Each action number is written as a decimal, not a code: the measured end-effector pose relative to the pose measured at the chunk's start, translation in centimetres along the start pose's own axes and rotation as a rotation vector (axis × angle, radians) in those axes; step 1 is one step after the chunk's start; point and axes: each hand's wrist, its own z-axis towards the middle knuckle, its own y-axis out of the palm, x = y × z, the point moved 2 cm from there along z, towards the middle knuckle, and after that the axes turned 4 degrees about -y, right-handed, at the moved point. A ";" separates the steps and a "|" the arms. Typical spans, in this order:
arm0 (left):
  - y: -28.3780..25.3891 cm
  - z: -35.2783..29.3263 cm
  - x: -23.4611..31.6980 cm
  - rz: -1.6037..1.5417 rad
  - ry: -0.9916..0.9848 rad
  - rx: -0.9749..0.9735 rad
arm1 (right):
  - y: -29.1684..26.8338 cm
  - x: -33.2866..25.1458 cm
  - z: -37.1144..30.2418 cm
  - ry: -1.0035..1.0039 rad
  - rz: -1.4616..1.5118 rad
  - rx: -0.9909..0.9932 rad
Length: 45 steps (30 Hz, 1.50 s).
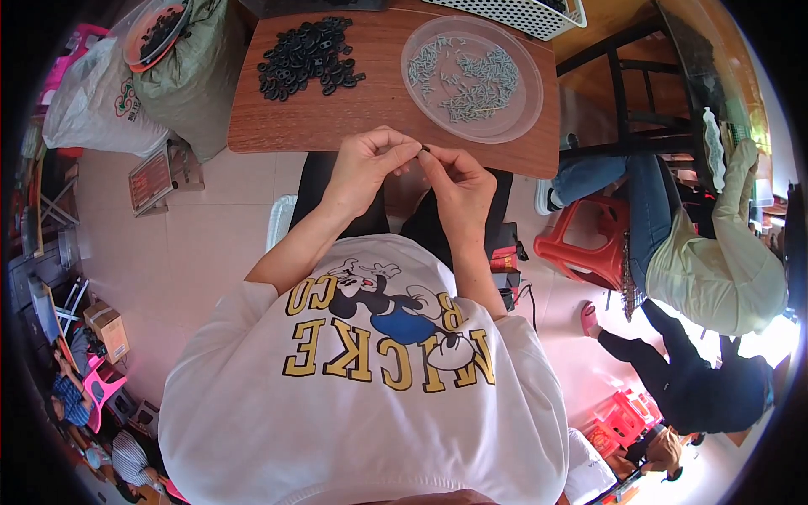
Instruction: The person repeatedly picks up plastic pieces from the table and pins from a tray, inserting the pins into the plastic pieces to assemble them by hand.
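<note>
Pinching one small dark part (425,150) between the fingertips, the left hand (368,164) and the right hand (459,187) are meeting just above the near edge of the brown wood-grain table (370,109); both are closing narrowly on it, and whether a pin is already in it is too small to tell. Judging by the stock, the work is looking far from finished: a loose heap of small black flat pieces (307,57) is lying beyond the left hand, and a round clear plastic tray (471,67) of thin silvery pins is sitting beyond the right. A white perforated plastic basket (522,13) is standing at the far edge.
</note>
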 end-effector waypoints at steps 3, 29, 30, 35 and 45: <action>-0.4 0.1 -0.5 -0.112 -0.065 0.002 | 0.5 0.7 0.3 0.041 0.053 -0.016; -4.7 -0.1 0.1 -0.084 -0.006 0.144 | 1.2 3.1 0.0 0.085 0.200 -0.030; -5.4 0.4 0.8 0.041 0.038 0.235 | 0.9 3.1 0.1 0.081 0.219 -0.025; -7.7 4.0 3.6 1.118 0.714 0.495 | 1.2 3.1 -0.4 0.099 0.249 -0.035; -8.7 5.6 2.9 1.255 0.690 0.494 | 0.9 3.1 -0.5 0.155 0.298 -0.061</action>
